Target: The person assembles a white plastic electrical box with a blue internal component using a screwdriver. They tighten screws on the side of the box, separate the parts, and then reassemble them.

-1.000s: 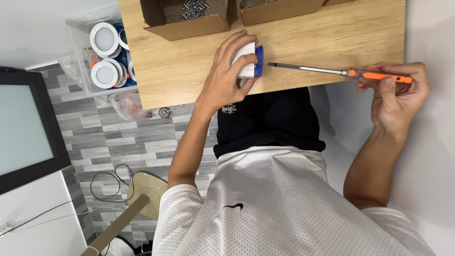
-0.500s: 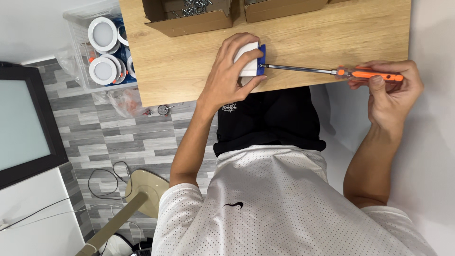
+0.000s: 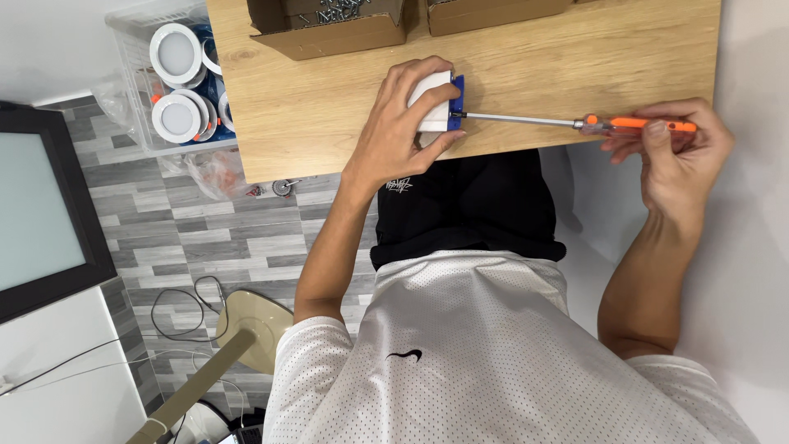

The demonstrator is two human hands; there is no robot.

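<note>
Your left hand point(image 3: 403, 131) is wrapped over a small white box-shaped part with a blue end point(image 3: 440, 105), pressing it down near the front edge of the wooden table point(image 3: 329, 107). Your fingers cover most of that part, so only a white face and the blue strip on its right side show; its full shape cannot be made out. Your right hand point(image 3: 678, 152) is closed around the orange handle of a long screwdriver point(image 3: 575, 123), which lies level over the table with its metal shaft running left. The tip meets the blue end of the part, but exactly what it sits in is too small to tell. Your fingers hide the far end of the handle.

Two open cardboard boxes point(image 3: 329, 25) stand at the back of the table, cut off by the top edge; their contents are unclear. To the left, a clear plastic bin point(image 3: 140, 74) on the floor holds round white light fittings point(image 3: 177, 53), partly hidden by the table.
</note>
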